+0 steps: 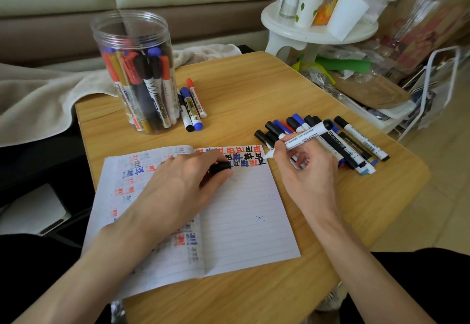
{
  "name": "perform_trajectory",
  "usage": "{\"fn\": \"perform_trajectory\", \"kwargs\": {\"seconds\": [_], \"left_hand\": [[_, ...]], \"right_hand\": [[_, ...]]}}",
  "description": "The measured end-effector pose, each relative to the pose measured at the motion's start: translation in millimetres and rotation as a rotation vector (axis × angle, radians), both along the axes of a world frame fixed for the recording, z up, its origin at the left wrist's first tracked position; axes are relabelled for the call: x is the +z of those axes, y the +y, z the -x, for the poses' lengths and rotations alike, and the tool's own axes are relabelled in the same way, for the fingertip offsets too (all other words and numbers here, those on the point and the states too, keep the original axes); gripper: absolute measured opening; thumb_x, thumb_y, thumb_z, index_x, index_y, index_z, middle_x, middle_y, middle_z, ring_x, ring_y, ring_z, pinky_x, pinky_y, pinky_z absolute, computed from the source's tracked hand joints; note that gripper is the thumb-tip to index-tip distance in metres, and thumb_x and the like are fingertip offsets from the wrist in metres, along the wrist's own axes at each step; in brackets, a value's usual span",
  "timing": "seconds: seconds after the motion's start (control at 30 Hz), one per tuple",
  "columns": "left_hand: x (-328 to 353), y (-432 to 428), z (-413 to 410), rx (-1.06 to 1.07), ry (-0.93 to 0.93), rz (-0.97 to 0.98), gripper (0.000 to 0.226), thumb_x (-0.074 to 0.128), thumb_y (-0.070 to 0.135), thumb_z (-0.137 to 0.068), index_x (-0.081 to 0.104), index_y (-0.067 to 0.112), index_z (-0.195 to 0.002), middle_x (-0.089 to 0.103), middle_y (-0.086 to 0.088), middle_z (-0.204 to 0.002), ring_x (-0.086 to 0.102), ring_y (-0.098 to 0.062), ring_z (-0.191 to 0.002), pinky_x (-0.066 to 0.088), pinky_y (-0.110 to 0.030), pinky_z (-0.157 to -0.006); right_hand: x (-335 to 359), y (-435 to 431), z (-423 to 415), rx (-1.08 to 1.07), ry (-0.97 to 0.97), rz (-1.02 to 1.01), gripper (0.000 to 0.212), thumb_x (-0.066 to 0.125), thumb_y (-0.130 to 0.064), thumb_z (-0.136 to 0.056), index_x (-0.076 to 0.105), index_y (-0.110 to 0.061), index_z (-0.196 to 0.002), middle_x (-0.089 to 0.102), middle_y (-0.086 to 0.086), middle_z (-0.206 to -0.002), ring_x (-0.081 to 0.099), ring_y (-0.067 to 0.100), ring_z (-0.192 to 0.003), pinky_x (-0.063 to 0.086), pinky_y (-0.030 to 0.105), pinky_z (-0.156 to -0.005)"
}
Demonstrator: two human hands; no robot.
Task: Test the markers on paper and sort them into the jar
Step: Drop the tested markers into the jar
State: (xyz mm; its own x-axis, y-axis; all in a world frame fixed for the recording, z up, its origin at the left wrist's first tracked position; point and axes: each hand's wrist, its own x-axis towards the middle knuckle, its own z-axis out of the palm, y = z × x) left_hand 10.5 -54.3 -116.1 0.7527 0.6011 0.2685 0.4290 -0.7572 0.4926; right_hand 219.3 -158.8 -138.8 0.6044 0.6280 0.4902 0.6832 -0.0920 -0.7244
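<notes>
An uncapped marker (pixel 305 136) is gripped pen-fashion in the right hand (pixel 302 168), its tip set at the end of the inked rows on the open notebook (pixel 241 216), evidently to try its line. The page is pinned to the bench (pixel 254 89) by the left hand (pixel 178 183), in which the black cap (pixel 220 168) is pinched, ready for recapping. A presumably untested pile (pixel 356 143) is laid just beside the right hand, and the well-filled jar (pixel 132 43) is stood far left.

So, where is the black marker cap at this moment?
In the head view, the left hand holds the black cap on the notebook, near centre, just left of the uncapped marker in the right hand.
</notes>
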Motion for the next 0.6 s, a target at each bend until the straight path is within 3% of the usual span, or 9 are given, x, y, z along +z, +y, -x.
{"fn": "perform_trajectory", "kwargs": {"seconds": [0.27, 0.43, 0.6], "left_hand": [[0.2, 0.3, 1.5, -0.002, -0.025, 0.003, 0.021, 0.053, 0.048, -0.100, 0.065, 0.034, -0.110, 0.065, 0.016, -0.093, 0.061, -0.017, -0.082, 0.050, -0.041, -0.073], [0.0, -0.1, 1.0, 0.003, -0.025, -0.007, 0.024, 0.051, 0.048, -0.100, 0.069, 0.033, -0.107, 0.061, 0.021, -0.088, 0.059, -0.012, -0.080, 0.041, -0.033, -0.067], [1.4, -0.3, 0.6, -0.004, -0.022, 0.005, 0.028, 0.050, 0.050, -0.100, 0.070, 0.032, -0.108, 0.070, 0.015, -0.095, 0.062, -0.014, -0.083, 0.047, -0.036, -0.071]], "right_hand": [[-1.4, 1.4, 0.6, 0.019, 0.045, 0.016, 0.022, 0.067, -0.035, -0.091, 0.071, -0.015, -0.100, 0.073, -0.012, -0.086, 0.069, 0.001, -0.081, 0.054, 0.015, -0.065], [0.2, 0.0, -1.1, -0.033, 0.069, -0.001, 0.013, 0.073, -0.024, -0.094, 0.074, -0.015, -0.103, 0.071, -0.018, -0.085, 0.066, -0.004, -0.082, 0.051, 0.013, -0.066], [0.3, 0.6, -0.3, -0.022, 0.037, 0.019, 0.012, 0.073, -0.025, -0.095, 0.072, -0.017, -0.103, 0.070, -0.019, -0.086, 0.067, -0.002, -0.085, 0.053, 0.017, -0.067]]}}
